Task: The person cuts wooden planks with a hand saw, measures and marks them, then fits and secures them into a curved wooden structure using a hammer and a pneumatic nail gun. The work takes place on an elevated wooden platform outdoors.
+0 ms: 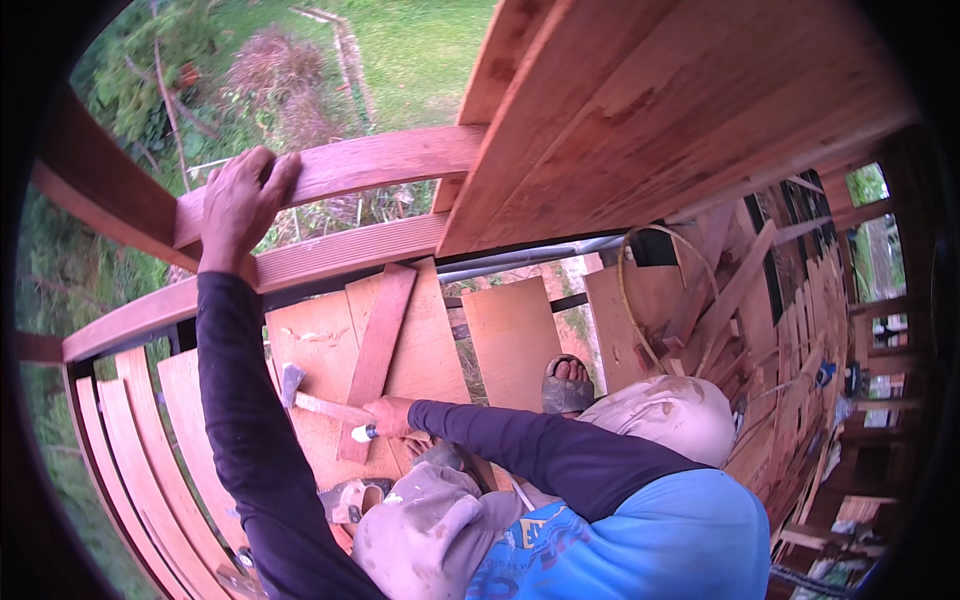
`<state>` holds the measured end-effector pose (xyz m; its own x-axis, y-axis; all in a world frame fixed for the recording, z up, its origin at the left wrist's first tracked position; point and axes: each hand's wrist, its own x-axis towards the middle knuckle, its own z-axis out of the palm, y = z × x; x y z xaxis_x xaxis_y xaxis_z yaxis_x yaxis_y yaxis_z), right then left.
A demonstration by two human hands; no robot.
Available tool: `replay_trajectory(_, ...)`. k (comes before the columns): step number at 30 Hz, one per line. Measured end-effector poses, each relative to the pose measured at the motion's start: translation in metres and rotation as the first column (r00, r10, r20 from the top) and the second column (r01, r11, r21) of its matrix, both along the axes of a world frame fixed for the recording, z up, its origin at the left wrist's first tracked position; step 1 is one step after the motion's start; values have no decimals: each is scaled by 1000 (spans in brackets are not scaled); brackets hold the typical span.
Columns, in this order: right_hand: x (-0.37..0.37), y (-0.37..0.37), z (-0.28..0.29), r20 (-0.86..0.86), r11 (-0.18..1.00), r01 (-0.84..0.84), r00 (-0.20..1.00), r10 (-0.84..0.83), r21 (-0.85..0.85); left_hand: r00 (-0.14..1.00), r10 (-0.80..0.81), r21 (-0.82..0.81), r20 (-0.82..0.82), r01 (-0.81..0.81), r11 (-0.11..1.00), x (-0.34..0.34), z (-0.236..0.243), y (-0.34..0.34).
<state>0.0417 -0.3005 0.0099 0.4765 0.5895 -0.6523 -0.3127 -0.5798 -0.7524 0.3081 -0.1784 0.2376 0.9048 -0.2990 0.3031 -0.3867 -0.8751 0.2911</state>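
Observation:
My left hand (243,207) is closed over the upper wooden rail (380,165), near its left end by a thick post. Lower down, my right hand (392,416) grips a hammer (335,407) by its wooden handle. Its grey metal head (292,384) points left, over the pale floor boards. A small white-tipped piece (364,433) shows beside the right fingers; I cannot make out what it is. Under the hammer handle, a reddish plank (382,345) lies aslant across the boards.
Upright wall boards (640,130) rise at the upper right. A lower rail (350,245) runs beneath the upper one. Gaps show between the floor boards (512,330). Loose planks and a hoop of strip (630,290) lie to the right. Grass (420,60) is outside.

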Motion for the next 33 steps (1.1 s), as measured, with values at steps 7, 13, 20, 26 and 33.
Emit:
replay_trajectory(7, -10, 5, -15, 348, 969, -10, 932, 99, -248, 983, -138, 15, 123, 138, 990, 2, -1, -2)
replay_trajectory(13, -8, -30, 2, 353, 947, 163, 934, -58, -276, 980, -192, 57, 50, 189, 980, 0, -3, 3)
replay_trajectory(20, 30, -127, 24, 498, 906, 170, 866, 50, -388, 975, -207, 68, 83, 201, 977, 2, -6, 9)
replay_trajectory(26, 49, -267, 85, 526, 848, 201, 844, 104, -490, 975, -220, 100, 45, 214, 972, 3, -6, 0)
replay_trajectory(33, 13, -447, 154, 738, 689, 661, 616, -275, -295, 983, -183, 51, -19, 184, 982, 2, -3, 1)
